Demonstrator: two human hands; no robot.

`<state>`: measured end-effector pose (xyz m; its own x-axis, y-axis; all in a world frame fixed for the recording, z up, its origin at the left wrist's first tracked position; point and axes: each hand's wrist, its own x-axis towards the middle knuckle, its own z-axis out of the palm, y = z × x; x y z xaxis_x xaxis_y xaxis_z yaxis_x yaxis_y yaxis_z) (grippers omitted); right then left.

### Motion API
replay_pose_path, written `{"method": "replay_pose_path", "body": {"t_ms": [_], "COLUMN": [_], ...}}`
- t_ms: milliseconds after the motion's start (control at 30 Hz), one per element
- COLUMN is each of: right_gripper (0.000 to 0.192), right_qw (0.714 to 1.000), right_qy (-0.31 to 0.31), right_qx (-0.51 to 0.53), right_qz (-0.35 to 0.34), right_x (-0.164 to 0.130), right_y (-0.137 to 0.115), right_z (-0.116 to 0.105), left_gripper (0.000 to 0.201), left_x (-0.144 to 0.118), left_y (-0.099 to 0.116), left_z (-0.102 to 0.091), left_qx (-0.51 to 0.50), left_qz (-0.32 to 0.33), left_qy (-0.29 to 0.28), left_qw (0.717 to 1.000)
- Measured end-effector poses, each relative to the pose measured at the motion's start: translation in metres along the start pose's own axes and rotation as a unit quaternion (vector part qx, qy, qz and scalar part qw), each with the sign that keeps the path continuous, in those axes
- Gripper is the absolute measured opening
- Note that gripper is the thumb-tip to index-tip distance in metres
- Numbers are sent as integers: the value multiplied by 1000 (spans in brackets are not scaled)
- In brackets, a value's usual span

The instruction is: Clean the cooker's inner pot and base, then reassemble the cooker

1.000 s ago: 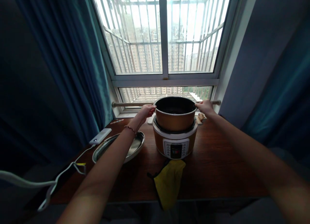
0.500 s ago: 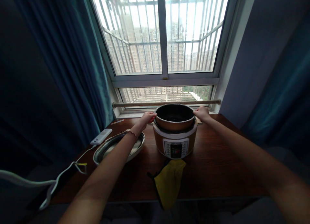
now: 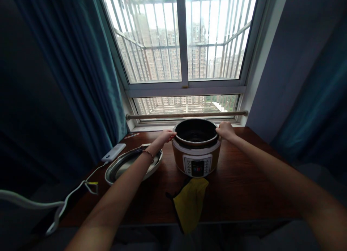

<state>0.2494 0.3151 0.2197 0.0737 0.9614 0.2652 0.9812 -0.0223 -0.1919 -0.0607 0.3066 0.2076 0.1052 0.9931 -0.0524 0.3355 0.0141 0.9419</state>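
Both hands grip the rim of a dark inner pot [image 3: 195,131], which sits mostly down inside a brown and white electric pressure cooker [image 3: 179,157]. My left hand [image 3: 167,136] pinches the rim's left side, and my right hand [image 3: 225,131] is closed on its right side. A narrow band of the pot's outer wall still shows above the cooker. The cooker's control panel [image 3: 197,165] faces me. In front of it lies a yellow cloth [image 3: 191,205] with dark edging, hanging over the table's front edge. To the left, the upturned lid [image 3: 155,165] is partly hidden by my left forearm.
A white power strip [image 3: 114,152] lies on the wooden table [image 3: 241,182] at the left, with a white cable [image 3: 65,202] running off the left side. Behind the table, a horizontal rail [image 3: 162,116] crosses the window. Blue curtains [image 3: 81,81] hang at both sides.
The inner pot has dropped lower into the cooker, so less of its outer wall shows. Both hands have moved slightly down with it, keeping hold of the rim.
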Motion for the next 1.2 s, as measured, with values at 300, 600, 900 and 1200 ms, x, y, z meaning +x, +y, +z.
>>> {"method": "replay_pose_path", "body": {"t_ms": [300, 600, 900, 1200], "right_gripper": [34, 43, 42, 32], "right_qw": [999, 987, 712, 467], "right_qy": [8, 153, -232, -377], "right_qx": [-37, 46, 663, 758], "right_qz": [-21, -33, 5, 257], "right_x": [-12, -56, -209, -180], "right_y": [-5, -20, -138, -272], "right_z": [-3, -18, 57, 157], "left_gripper": [32, 33, 27, 22], "left_x": [-7, -74, -212, -174], "left_y": [2, 6, -156, -219], "left_z": [4, 7, 45, -27], "left_qx": [99, 234, -211, -420], "left_qz": [-5, 158, -110, -170], "left_qy": [24, 166, 127, 341], "left_qw": [995, 945, 963, 823]}}
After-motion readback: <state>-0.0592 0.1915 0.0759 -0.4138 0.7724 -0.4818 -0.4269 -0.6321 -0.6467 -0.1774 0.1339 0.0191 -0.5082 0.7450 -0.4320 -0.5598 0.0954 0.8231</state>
